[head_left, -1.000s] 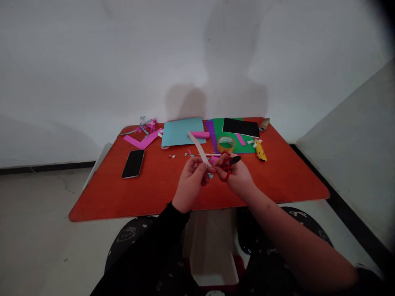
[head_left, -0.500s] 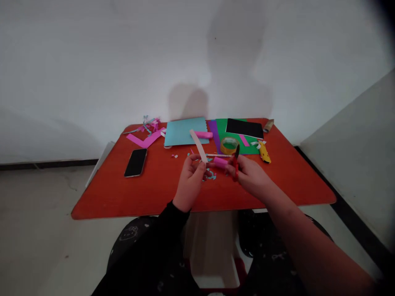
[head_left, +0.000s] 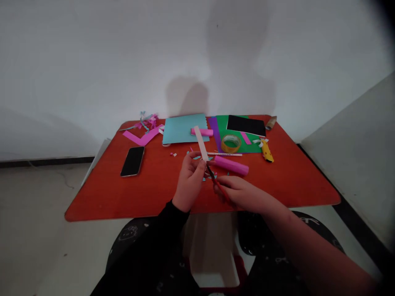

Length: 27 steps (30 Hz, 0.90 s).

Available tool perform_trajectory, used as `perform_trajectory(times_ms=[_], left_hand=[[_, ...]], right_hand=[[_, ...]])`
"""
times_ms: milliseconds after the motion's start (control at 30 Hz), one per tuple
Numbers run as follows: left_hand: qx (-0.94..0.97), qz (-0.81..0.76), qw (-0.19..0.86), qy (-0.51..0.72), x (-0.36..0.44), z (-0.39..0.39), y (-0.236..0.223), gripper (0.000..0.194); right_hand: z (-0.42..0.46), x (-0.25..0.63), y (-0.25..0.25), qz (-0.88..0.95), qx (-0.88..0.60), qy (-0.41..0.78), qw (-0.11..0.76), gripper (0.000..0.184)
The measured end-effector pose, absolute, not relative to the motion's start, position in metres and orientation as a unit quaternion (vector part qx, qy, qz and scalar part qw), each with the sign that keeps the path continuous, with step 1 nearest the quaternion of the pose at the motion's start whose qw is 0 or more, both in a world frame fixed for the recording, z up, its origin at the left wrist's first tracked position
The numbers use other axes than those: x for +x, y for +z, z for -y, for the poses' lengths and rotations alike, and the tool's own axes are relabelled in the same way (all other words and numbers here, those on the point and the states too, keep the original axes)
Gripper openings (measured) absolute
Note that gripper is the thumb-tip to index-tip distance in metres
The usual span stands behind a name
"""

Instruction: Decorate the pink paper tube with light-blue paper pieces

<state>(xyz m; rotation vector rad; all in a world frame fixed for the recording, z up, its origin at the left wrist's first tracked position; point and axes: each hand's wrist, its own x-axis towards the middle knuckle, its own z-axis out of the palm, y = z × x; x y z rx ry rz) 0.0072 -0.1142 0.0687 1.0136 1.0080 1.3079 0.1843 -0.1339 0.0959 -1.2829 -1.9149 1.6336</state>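
Between the thumb and fingers of my left hand [head_left: 191, 174] is a pale pink paper strip [head_left: 201, 143], its long end pointing up and away from me. My right hand [head_left: 236, 190] is closed round red-handled scissors [head_left: 219, 185]. Their dark blades reach the lower end of the strip, right beside my left fingertips; whether they touch the paper I cannot tell. A bright pink paper roll [head_left: 231, 165] lies just beyond my right hand. Small blue paper scraps [head_left: 206, 177] are scattered on the table beneath my hands.
On the red table [head_left: 101, 193] lie a phone [head_left: 133, 161], a bent pink strip [head_left: 142, 138], light blue card [head_left: 180, 128], another pink roll [head_left: 203, 132], a tape roll [head_left: 231, 144], a white pen [head_left: 226, 154], green paper [head_left: 254, 146], a black sheet [head_left: 246, 125] and a yellow roll [head_left: 267, 151].
My right hand has brought the scissors down and left to the strip's lower end, uncovering the near pink roll. The left hand stays nearly in place; the strip stands slightly more upright.
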Motion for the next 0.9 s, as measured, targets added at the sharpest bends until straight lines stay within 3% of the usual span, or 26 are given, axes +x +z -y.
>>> perform_trajectory(times_ms=[267,900], left_hand=[[0.439,-0.422,0.555,0.568,0.011,0.118,0.065,0.032],[0.443,-0.405,0.563,0.568,0.019,0.123,0.059,0.037]], right_hand=[[0.139,0.176,0.092,0.626,-0.449,0.607,0.197,0.056],[0.134,0.169,0.088,0.670,-0.450,0.535,0.251,0.051]])
